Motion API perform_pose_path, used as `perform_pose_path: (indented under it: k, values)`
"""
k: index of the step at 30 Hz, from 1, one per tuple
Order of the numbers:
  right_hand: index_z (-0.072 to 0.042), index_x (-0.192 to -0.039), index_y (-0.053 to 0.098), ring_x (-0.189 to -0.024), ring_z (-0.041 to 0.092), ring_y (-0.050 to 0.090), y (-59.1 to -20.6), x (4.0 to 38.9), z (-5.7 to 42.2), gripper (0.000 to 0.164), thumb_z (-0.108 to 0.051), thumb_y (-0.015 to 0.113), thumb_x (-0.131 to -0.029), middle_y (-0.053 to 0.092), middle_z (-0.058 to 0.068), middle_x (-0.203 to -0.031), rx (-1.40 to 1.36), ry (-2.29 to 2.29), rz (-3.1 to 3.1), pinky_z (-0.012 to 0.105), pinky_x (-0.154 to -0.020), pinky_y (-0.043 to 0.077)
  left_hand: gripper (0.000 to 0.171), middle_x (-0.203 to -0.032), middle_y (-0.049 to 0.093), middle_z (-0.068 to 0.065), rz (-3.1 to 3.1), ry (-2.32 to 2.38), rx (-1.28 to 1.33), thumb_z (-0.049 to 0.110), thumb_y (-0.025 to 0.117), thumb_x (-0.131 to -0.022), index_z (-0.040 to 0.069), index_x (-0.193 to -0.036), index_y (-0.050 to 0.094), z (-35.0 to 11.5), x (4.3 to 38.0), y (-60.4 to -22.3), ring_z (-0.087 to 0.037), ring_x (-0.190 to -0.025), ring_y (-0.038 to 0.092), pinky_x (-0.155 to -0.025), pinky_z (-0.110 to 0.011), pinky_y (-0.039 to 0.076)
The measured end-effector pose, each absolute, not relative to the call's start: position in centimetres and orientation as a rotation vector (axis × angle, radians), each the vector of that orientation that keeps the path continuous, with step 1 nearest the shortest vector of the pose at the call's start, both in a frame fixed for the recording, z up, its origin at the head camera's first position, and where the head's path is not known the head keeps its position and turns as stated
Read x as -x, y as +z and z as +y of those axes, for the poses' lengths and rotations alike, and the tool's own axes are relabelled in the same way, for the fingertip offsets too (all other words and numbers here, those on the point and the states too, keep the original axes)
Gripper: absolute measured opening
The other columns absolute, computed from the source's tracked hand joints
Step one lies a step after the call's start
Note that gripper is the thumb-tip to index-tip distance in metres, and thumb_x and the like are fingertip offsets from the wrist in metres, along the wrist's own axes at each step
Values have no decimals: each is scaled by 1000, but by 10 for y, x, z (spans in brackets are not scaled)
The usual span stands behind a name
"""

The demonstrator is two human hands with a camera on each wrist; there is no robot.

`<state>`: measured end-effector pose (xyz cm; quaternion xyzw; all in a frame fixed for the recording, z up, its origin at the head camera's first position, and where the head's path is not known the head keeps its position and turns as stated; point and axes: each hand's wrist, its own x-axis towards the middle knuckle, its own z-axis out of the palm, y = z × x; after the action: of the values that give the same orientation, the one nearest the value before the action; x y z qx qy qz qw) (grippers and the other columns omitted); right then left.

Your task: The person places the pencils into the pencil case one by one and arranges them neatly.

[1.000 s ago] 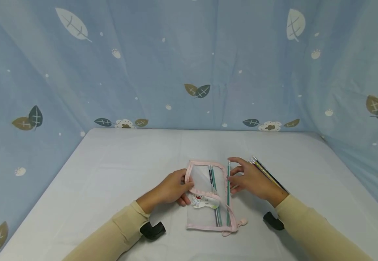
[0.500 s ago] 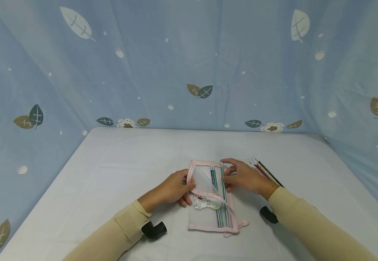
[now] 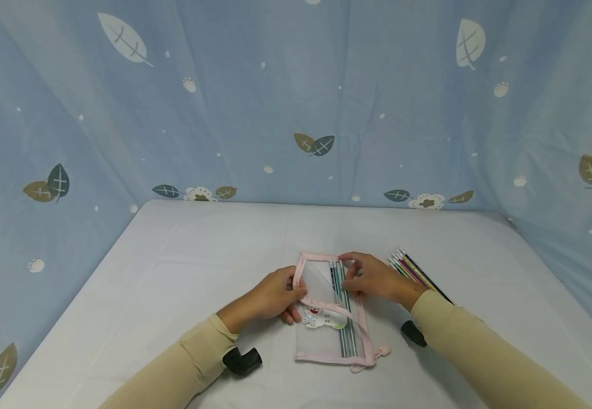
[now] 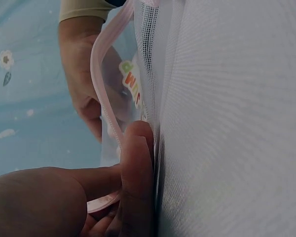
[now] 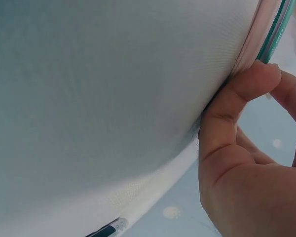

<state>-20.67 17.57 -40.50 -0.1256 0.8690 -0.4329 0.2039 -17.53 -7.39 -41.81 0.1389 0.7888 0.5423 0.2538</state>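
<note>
A clear mesh pencil pouch (image 3: pixel 308 341) with pink trim lies on the table, its flap partly lifted. My left hand (image 3: pixel 277 295) pinches the flap's left edge between thumb and fingers; in the left wrist view, the pink zip edge (image 4: pixel 101 74) curves up from that grip. Several green and dark pencils (image 3: pixel 348 341) lie lengthwise inside the pouch. At the pouch's upper right, my right hand (image 3: pixel 377 278) has thumb and finger at a green pencil (image 5: pixel 275 42), seemingly pinching it. The fingers partly cover that pencil in the head view.
Several loose pencils (image 3: pixel 412 267) lie in a slanted bunch right of the pouch, partly behind the right forearm. A pink zip pull (image 3: pixel 382 351) sticks out at the pouch's lower right corner. The white table (image 3: pixel 214 238) meets a blue patterned curtain (image 3: pixel 255 102) behind.
My right hand has moved left, bringing the green pencil from the pouch's right edge to beside the other pencils inside. My left hand keeps its grip on the flap.
</note>
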Motion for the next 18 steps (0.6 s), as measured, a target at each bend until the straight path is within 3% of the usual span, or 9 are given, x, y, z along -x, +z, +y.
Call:
perform_pose_path:
  k: [8,13,18]
  values:
    - [-11,-136,40,-56,17,56,-400,204,169,61,-12,68,-82,56,9,-82,379,-1132,2452,30,-51,50,12,-92,63,-8,2139,1486,-374,14,53,-94,7,-102,47,-76,176,-418,-21,-54,66,-50,-38,58]
    - [-13,-138,38,-64,17,58,-396,196,171,63,-13,68,-83,57,9,-91,375,-1144,2496,29,-55,52,11,-86,64,-9,2148,1476,-403,14,53,-94,7,-101,48,-77,176,-419,-20,-50,64,-47,-36,57]
    - [-16,-135,42,-73,16,62,-393,182,178,54,-13,64,-86,57,9,-98,456,-1194,2567,27,-59,54,11,-78,65,-10,2168,1467,-410,14,54,-93,7,-99,49,-76,174,-419,-18,-46,62,-43,-34,55]
